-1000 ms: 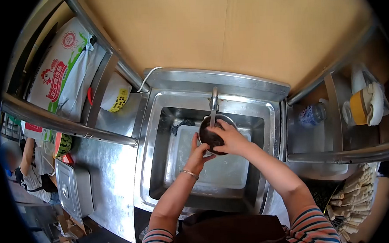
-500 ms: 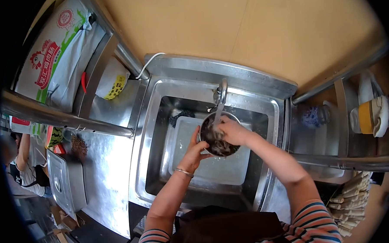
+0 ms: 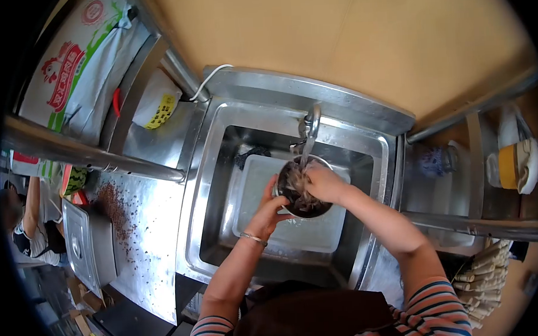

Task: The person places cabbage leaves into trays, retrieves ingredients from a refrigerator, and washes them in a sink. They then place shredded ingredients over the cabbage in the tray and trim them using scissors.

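Steel counter [image 3: 151, 293]: 1 lidded metal box [image 3: 80, 242]; reddish-brown specks [image 3: 111, 205] scattered beside it; cut watermelon [image 3: 75, 180] near. Sink [image 3: 201, 201]: 1 pale tub [image 3: 320, 238] in basin, dark scrap [image 3: 244, 157] alongside.

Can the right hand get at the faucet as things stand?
Probably yes: the right hand, fingers in the metal bowl, is close to the faucet, with only running water visibly between them.

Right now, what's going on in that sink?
A person is holding a metal bowl tilted in the left hand, above a pale tray in the sink. The right hand is inside the bowl, among wet, brownish pieces; I can't tell what they are. Water is running from the faucet into the bowl.
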`<state>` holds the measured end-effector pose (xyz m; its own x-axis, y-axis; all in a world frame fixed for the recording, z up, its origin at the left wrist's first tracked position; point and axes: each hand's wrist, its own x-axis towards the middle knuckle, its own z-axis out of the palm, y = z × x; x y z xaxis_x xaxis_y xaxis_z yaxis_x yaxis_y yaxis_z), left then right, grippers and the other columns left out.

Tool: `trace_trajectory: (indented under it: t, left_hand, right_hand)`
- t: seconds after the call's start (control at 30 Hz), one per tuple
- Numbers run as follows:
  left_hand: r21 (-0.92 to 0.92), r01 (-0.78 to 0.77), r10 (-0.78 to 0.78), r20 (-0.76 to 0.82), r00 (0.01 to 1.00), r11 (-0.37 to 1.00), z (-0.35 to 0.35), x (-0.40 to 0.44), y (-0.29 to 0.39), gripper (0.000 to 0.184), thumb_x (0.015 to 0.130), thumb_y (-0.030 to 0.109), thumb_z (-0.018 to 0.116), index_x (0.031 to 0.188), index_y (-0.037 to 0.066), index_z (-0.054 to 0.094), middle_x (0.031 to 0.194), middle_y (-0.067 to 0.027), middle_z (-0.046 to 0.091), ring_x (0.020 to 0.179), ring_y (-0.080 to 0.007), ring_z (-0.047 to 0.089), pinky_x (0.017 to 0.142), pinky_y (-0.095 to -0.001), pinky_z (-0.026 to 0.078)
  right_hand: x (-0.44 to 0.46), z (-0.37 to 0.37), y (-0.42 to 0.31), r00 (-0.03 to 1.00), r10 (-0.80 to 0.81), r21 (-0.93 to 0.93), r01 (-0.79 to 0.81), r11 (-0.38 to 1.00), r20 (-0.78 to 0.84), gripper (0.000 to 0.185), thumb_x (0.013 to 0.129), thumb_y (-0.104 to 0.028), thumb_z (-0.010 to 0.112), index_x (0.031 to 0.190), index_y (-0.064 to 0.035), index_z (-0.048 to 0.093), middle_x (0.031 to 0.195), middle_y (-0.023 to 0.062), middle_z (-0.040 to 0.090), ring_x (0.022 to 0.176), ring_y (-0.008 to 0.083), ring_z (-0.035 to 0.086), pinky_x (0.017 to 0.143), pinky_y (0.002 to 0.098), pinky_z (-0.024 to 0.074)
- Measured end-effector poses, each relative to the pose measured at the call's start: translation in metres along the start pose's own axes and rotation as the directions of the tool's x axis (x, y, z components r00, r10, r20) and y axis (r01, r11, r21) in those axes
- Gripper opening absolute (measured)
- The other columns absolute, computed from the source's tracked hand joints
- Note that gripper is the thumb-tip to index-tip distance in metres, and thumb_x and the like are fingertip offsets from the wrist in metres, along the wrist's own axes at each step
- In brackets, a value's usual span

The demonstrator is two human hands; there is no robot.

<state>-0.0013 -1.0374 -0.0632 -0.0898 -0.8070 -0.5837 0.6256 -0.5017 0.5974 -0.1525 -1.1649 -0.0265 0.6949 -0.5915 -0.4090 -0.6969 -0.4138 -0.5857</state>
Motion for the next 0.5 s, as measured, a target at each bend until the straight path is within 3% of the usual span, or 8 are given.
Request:
trace_trajectory:
  t: [0.07, 0.17, 0.23, 0.27, 0.3, 0.37, 0.43, 0.5]
  left_hand:
    - [-0.005, -0.011, 0.011, 0.007, 1.0, 1.0, -0.002, 0.002, -0.008, 0.087, 0.077, 0.016, 0.06, 0.148, 0.024, 0.011, 0.133, -0.0121, 0.043, 0.115, -0.0268, 0.051, 0.077, -0.0446, 0.055]
    - [0.012, -0.079, 0.079, -0.038, 0.996, 0.997, 0.003, 0.003, -0.016, 0.088, 0.075, 0.021, 0.064, 0.148, 0.022, 0.015, 0.134, -0.0112, 0.042, 0.118, -0.028, 0.047, 0.08, -0.0453, 0.053]
    - [0.041, -0.049, 0.051, -0.055, 0.997, 0.998, 0.02, -0.004, -0.006, 0.089, 0.074, 0.021, 0.064, 0.148, 0.022, 0.016, 0.136, -0.0117, 0.038, 0.12, -0.0286, 0.043, 0.079, -0.0458, 0.053]
    - [0.035, -0.026, 0.027, -0.047, 0.999, 0.999, 0.023, -0.005, -0.004, 0.089, 0.073, 0.021, 0.064, 0.148, 0.022, 0.017, 0.137, -0.0114, 0.037, 0.12, -0.0285, 0.043, 0.078, -0.0456, 0.053]
    - [0.031, 0.001, 0.0, -0.027, 1.0, 1.0, 0.025, -0.003, -0.004, 0.089, 0.072, 0.021, 0.064, 0.148, 0.022, 0.018, 0.138, -0.0111, 0.036, 0.12, -0.0283, 0.042, 0.078, -0.0454, 0.054]
    - [0.019, -0.048, 0.049, -0.043, 0.998, 0.999, 0.02, 0.003, -0.01, 0.089, 0.072, 0.02, 0.063, 0.148, 0.022, 0.017, 0.138, -0.0114, 0.037, 0.121, -0.0292, 0.041, 0.077, -0.0454, 0.054]
    - [-0.01, -0.013, 0.012, -0.023, 1.0, 1.0, 0.016, 0.003, -0.01, 0.09, 0.072, 0.019, 0.063, 0.149, 0.023, 0.016, 0.138, -0.0105, 0.036, 0.122, -0.03, 0.04, 0.077, -0.046, 0.053]
    - [-0.04, -0.033, 0.032, -0.04, 0.999, 0.999, 0.012, 0.005, -0.014, 0.089, 0.073, 0.018, 0.062, 0.149, 0.023, 0.015, 0.139, -0.0102, 0.035, 0.124, -0.0302, 0.039, 0.078, -0.0474, 0.053]
  right_hand:
    - [-0.025, -0.005, -0.017, 0.991, -0.126, -0.147, 0.119, 0.982, -0.038, 0.044, 0.075, -0.016, 0.063, 0.118, -0.0105, 0.057, 0.139, 0.0213, 0.038, 0.119, 0.0442, 0.045, 0.096, 0.047, 0.0426]
    - [-0.021, 0.013, -0.007, 0.937, -0.313, -0.284, 0.347, 0.894, 0.159, 0.05, 0.071, -0.013, 0.068, 0.119, -0.0192, 0.058, 0.143, 0.0218, 0.032, 0.128, 0.047, 0.033, 0.106, 0.0504, 0.0327]
    - [-0.019, 0.017, -0.002, 0.943, -0.27, -0.264, 0.316, 0.911, 0.195, 0.035, 0.074, -0.009, 0.061, 0.108, -0.0133, 0.064, 0.128, 0.0229, 0.046, 0.111, 0.0437, 0.051, 0.092, 0.0434, 0.0453]
    - [-0.015, 0.029, 0.008, 0.941, -0.335, -0.195, 0.339, 0.92, 0.052, 0.028, 0.075, -0.006, 0.058, 0.102, -0.0097, 0.064, 0.114, 0.0216, 0.056, 0.095, 0.0421, 0.059, 0.079, 0.044, 0.0497]
    - [-0.009, 0.032, 0.007, 0.933, -0.359, -0.204, 0.355, 0.912, 0.019, 0.022, 0.076, -0.007, 0.057, 0.098, -0.0062, 0.062, 0.1, 0.0204, 0.061, 0.088, 0.0418, 0.06, 0.074, 0.0447, 0.05]
    - [-0.007, 0.037, 0.009, 0.966, -0.258, -0.023, 0.258, 0.966, -0.027, 0.018, 0.081, -0.01, 0.056, 0.095, 0.0005, 0.059, 0.09, 0.0239, 0.063, 0.087, 0.0417, 0.06, 0.076, 0.0438, 0.0477]
    - [0.002, 0.043, 0.022, 0.995, -0.058, 0.287, 0.08, 0.955, -0.084, 0.019, 0.083, -0.011, 0.056, 0.096, 0.0015, 0.059, 0.086, 0.0223, 0.064, 0.083, 0.0415, 0.061, 0.076, 0.0412, 0.0478]
    - [-0.008, 0.009, -0.01, 1.0, 0.011, 0.469, -0.018, 0.883, 0.018, 0.021, 0.083, -0.015, 0.058, 0.097, 0.0015, 0.059, 0.09, 0.0201, 0.062, 0.09, 0.0391, 0.06, 0.078, 0.0401, 0.0471]
